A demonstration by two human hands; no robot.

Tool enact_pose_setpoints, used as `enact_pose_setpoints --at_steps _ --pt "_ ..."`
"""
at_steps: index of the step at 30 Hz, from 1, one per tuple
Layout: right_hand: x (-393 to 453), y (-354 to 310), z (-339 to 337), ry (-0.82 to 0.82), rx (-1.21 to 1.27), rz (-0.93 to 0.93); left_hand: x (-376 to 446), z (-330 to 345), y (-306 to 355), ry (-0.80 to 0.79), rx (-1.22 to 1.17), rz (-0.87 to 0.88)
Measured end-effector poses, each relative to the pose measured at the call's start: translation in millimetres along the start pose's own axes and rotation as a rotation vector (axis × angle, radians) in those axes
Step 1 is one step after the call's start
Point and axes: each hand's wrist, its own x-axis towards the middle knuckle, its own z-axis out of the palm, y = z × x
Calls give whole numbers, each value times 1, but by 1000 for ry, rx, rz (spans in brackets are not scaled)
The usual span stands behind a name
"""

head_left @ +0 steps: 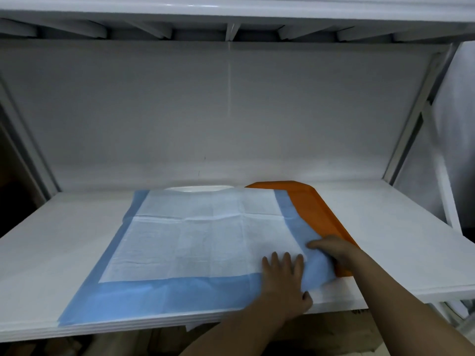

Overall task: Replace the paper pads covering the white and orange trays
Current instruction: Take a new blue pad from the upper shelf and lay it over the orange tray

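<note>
A paper pad (195, 242), white in the middle with a blue border, lies spread on the white shelf. It covers most of a white tray, whose far rim (198, 188) peeks out behind it, and the left part of an orange tray (314, 209). My left hand (282, 278) rests flat on the pad's near right part, fingers spread. My right hand (334, 250) is curled around the pad's blue right edge, which is lifted and creased above the orange tray.
The shelf board (51, 240) sits inside a white metal rack with a white back panel (231, 111) and slanted side struts (411, 119). Another shelf hangs close overhead. Dark space and cardboard show below the front edge (154, 327).
</note>
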Motion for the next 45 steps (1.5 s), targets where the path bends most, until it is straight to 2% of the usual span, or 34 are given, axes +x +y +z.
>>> enact_pose_setpoints --at_steps 3,7,10,12,15,18,23,26,28,32,34,37,41,43,45 --pt "-9 -10 1 18 38 -20 -1 -7 8 66 -106 -67" --pt "-17 -22 -3 32 -19 -33 1 -26 14 257 -304 -140" --pt "-24 -27 -4 25 80 -49 2 -37 14 378 -446 -185" --pt "-29 -31 -1 -4 201 -124 -1 -43 11 450 -575 -212" --pt "-33 -37 6 -45 287 -211 -2 -51 3 474 -751 -254" --pt "-38 -47 16 -37 303 -259 -3 -59 -6 492 -828 -303" --pt "-40 -80 28 -28 445 -222 -19 -59 -15 604 -984 -315" --pt "-40 -105 33 -38 415 -224 -28 -55 -22 658 -1041 -289" --pt "-40 -121 36 -10 359 -234 -35 -54 -24 661 -1084 -242" --pt "-30 -142 38 191 142 -270 -47 -48 -32 602 -1211 -187" --pt "-31 -157 51 235 69 -328 -54 -49 -47 581 -1298 -183" --pt "-39 -178 76 255 41 -458 -74 -59 -66 622 -1355 -175" --pt "-50 -205 120 198 57 -527 -90 -62 -111 552 -1586 101" --pt "-52 -216 139 165 46 -547 -89 -75 -138 528 -1789 56" --pt "-56 -226 162 138 74 -545 -100 -87 -165 516 -1839 -24"
